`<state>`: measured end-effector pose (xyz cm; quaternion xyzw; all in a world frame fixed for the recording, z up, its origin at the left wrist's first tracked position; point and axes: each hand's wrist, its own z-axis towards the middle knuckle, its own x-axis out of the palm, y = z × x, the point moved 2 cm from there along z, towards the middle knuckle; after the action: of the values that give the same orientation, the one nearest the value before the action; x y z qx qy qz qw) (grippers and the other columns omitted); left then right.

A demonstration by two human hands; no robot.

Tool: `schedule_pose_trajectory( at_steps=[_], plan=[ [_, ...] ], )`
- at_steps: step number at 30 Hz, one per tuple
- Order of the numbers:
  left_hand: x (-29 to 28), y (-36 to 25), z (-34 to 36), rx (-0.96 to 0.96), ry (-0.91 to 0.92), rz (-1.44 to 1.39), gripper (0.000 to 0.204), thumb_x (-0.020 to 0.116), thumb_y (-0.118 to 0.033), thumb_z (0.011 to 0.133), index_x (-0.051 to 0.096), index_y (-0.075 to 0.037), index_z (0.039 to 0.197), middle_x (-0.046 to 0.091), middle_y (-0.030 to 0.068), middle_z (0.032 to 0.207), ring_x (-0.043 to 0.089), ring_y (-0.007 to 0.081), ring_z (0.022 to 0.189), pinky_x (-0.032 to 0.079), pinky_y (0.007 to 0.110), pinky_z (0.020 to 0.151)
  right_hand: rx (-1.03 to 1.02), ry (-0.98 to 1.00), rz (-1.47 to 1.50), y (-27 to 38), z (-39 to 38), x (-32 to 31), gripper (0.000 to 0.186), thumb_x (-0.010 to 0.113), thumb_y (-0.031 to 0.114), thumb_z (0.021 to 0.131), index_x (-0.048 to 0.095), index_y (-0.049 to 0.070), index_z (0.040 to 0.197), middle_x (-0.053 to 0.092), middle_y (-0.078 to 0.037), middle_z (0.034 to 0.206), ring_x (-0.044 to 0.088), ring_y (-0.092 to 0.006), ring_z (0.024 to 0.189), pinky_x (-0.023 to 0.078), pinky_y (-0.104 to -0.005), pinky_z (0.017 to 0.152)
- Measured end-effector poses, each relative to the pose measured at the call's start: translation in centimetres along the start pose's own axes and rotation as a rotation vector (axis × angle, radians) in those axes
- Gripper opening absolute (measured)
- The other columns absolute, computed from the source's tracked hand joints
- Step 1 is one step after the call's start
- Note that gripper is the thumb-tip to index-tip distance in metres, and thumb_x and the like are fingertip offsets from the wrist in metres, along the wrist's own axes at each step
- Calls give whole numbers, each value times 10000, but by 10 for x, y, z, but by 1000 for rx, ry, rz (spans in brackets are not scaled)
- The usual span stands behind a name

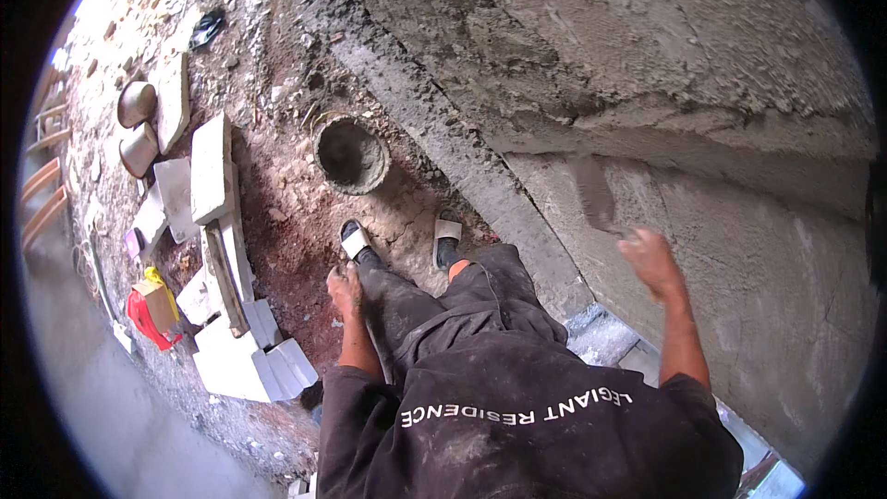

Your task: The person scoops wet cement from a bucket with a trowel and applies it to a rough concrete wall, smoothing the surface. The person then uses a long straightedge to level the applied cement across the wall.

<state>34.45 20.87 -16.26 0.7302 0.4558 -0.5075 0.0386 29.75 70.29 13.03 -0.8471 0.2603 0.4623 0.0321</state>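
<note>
My right hand [654, 264] is closed around the handle of a trowel, out in front of the rough cement wall at the right. The trowel's grey, mortar-coated blade [594, 192] lies close against the wall face [739, 249] and nearly blends into it. Beside my left thigh, my left hand [346, 291] hangs with curled fingers, and nothing shows sticking out of it. A round bucket [352, 156] with a crusted rim stands on the dirt ahead of my feet, grey mortar inside it.
White blocks [212, 169] and a wooden strip [224, 279] lie piled at the left. Two more buckets [138, 150] rest beyond them. Red and yellow bags [152, 312] sit near the pile. A rough concrete ledge [434, 120] runs along the wall's foot. Rubble covers the ground.
</note>
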Motion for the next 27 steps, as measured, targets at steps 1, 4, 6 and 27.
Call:
schedule_pose_trajectory(
  at_steps=[1,4,6,27],
  plan=[
    [-4,-14,-5,-28,65,-79,487,579,-355,793,528,26,1091,544,234,1064,519,366,1004,406,413,860,-20,-2,-61,8,15,22,374,565,300,770,563,1,995,612,-162,790,594,-318,747,469,-390,672],
    [22,7,-11,153,-75,11,458,577,-341,805,516,9,1095,557,219,1044,535,359,981,424,410,831,-254,12,-126,47,69,85,372,567,308,752,552,26,995,609,-207,849,584,-375,820,456,-451,702],
    [27,11,-11,84,5,215,487,568,-365,799,505,9,1104,549,208,1062,518,349,1010,393,421,866,-331,99,-163,87,108,133,363,567,298,742,548,33,988,608,-215,864,578,-388,835,450,-472,710],
    [57,113,30,10,271,413,455,602,-331,762,525,-43,1105,470,137,1223,375,288,1195,245,473,979,-456,414,-379,311,370,599,314,519,232,726,578,38,966,617,-203,893,586,-384,859,472,-443,744]
  ],
)
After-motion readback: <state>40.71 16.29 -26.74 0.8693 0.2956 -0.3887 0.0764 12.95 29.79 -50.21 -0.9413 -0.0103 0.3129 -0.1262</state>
